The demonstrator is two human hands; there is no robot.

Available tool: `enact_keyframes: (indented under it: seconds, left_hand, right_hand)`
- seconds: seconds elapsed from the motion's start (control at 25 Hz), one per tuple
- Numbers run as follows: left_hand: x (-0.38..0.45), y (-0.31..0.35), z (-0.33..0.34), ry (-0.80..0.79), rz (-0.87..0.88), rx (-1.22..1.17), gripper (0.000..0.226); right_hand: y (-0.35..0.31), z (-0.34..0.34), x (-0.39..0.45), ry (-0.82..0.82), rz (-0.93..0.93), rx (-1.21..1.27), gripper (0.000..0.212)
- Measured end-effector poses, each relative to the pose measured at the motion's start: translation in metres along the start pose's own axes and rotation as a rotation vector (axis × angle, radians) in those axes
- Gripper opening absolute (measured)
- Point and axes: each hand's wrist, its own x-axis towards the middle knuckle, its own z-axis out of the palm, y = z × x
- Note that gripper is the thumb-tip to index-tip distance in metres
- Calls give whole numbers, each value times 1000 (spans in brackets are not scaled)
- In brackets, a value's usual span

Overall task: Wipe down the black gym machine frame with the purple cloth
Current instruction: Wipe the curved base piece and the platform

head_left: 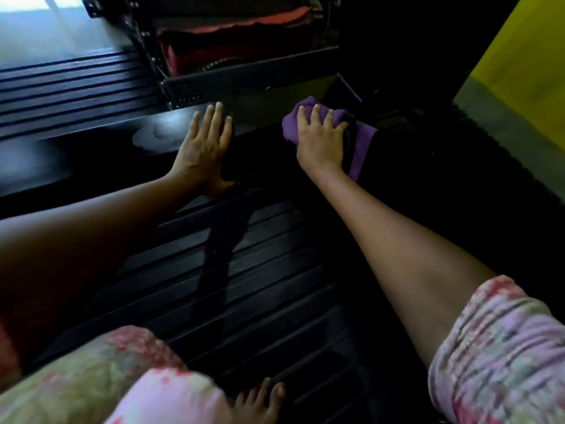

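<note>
The black gym machine frame [250,75] stands at the top centre, with a low black bar [91,148] running left across the floor. My right hand [321,139] grips the bunched purple cloth [363,142] and presses it onto the dark base just right of the frame's lower box. My left hand [204,148] lies flat with straight fingers on the low black bar, a hand's width left of the cloth.
Ribbed black rubber floor matting [244,270] fills the foreground. Red padding [232,35] sits inside the frame at the top. A yellow wall [529,65] and grey floor strip lie at the right. My bare foot [260,399] and floral clothing are at the bottom.
</note>
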Motion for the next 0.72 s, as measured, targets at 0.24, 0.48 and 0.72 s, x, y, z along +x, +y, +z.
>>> enact_keyframes:
  seconds: [0.24, 0.48, 0.72]
  left_hand:
    - [-7, -3, -12, -27, -13, -152, 116]
    - [-62, -86, 5, 119, -240, -185, 118]
    - [-96, -133, 20, 3, -282, -178, 126]
  right_hand:
    - [45, -13, -7, 36, -186, 478, 53]
    - [13, -9, 31, 115, 174, 577, 54]
    - [-24, -14, 53, -21, 17, 568, 60]
